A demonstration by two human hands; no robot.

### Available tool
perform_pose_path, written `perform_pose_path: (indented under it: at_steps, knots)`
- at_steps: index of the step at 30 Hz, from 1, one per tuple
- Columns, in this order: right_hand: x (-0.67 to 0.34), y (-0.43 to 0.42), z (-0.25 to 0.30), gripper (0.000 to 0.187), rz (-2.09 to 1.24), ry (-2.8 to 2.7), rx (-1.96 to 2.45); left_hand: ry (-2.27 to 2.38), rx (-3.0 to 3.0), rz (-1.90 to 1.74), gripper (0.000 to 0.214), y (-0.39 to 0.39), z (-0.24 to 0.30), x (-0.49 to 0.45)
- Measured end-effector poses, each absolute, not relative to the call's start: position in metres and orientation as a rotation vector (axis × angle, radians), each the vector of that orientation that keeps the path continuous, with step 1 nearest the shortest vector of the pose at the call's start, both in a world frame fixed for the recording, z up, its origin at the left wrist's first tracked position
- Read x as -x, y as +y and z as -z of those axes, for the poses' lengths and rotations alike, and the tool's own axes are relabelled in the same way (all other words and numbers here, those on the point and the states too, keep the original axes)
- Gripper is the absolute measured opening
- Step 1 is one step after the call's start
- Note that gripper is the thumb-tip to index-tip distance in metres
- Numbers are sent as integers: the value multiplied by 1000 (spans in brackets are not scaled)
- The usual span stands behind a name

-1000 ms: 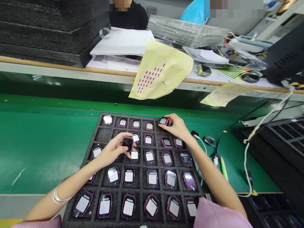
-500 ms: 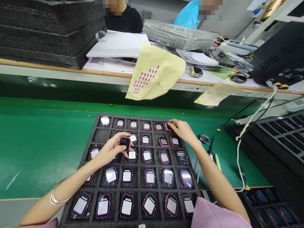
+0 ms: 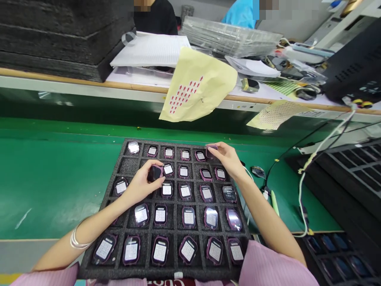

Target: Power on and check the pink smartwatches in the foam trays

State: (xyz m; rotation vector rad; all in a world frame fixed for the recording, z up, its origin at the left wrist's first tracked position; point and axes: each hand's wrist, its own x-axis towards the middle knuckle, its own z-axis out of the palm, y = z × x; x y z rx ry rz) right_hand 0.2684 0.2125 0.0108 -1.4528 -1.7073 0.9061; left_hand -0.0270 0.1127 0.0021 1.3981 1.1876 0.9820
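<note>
My left hand (image 3: 144, 180) is closed around the edges of a purple-framed smartwatch (image 3: 155, 173) with a dark screen. It is over the second row of the black foam tray (image 3: 126, 166), towards the left. My right hand (image 3: 228, 158) pinches another purple smartwatch (image 3: 212, 151) at the tray's far right corner; its screen is partly covered by my thumb. Purple smartwatches with lit white screens, such as one in the middle (image 3: 188, 217), lie in most compartments. Beside my left fingers rests a lit smartwatch (image 3: 168, 169).
Behind the green table (image 3: 53, 174) runs a shelf with stacked black foam (image 3: 59, 39), papers and a hanging yellow sheet (image 3: 199, 87). Cables (image 3: 303, 186) hang on the right, near more dark trays (image 3: 351, 171). Two people are partly visible beyond.
My right hand has lifted the corner smartwatch slightly. My left thumb has slid off the held watch's screen to its lower edge, and that hand has shifted slightly left. The view has tilted a little.
</note>
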Motion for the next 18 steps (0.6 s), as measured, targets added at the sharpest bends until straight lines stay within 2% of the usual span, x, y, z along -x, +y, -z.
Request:
perform_pose_path:
  at_steps: [2,4,6,8,14,18]
  knots:
    - [-251,199,-24,37,-1144,-1611,1322,1230,-1432,-978,29,113,-1,27]
    - [-236,186,-35,30,-1539,-1391,1116,1249,-1455,-951,28,111,-1,25]
    - [-225,173,-43,33,-1856,-1193,931,1252,-1462,-923,28,108,-2,21]
    - [-219,163,-46,40,-2024,-1105,837,1259,-1457,-924,29,105,-4,16]
    - [-215,150,-42,51,-2126,-1086,782,1280,-1398,-958,30,103,-9,11]
    - [-216,152,-36,43,-2077,-1121,773,1290,-1428,-960,31,106,-12,13]
